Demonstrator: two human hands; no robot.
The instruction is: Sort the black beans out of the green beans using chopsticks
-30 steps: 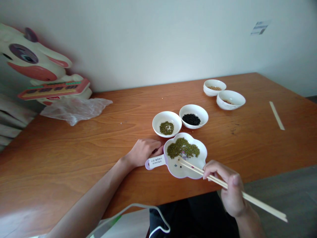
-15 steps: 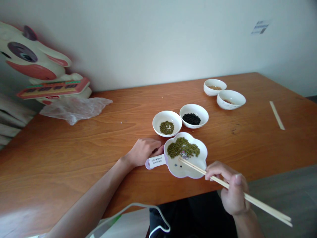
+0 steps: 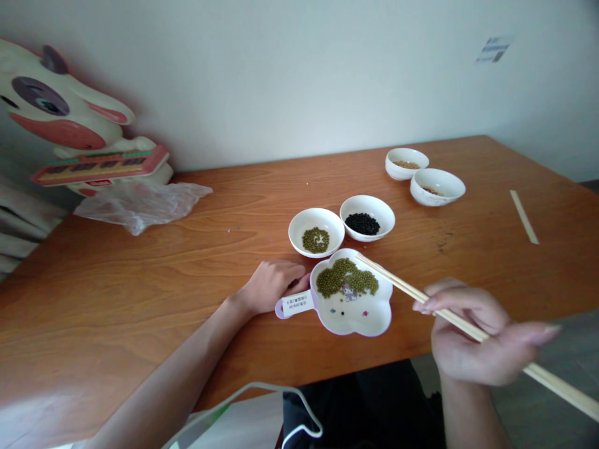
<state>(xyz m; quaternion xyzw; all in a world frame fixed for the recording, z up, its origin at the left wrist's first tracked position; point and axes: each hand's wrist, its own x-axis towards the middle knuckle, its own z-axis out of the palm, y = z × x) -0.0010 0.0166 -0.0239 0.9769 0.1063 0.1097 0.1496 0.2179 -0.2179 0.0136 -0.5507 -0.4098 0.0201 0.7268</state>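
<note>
A flower-shaped white dish (image 3: 369,315) with a lilac handle holds a heap of green beans and a few dark specks, near the table's front edge. My left hand (image 3: 269,284) rests on the table, its fingers against the dish's handle. My right hand (image 3: 477,340) grips a pair of wooden chopsticks (image 3: 397,284). Their tips hang over the dish's far right rim, above the green beans. Behind the dish stand a round white bowl of green beans (image 3: 316,232) and a round white bowl of black beans (image 3: 367,217).
Two more white bowls (image 3: 406,163) (image 3: 437,186) with a little content stand further back right. A paper chopstick sleeve (image 3: 523,216) lies at the right. A crumpled plastic bag (image 3: 140,203) and a cartoon cow toy (image 3: 70,134) sit at the back left. The wooden table (image 3: 140,280) ends at my lap.
My right hand has swung to the right and its fingers have spread, lifting the chopstick tips from the dish's near floor to its far right rim. My left hand has stayed put.
</note>
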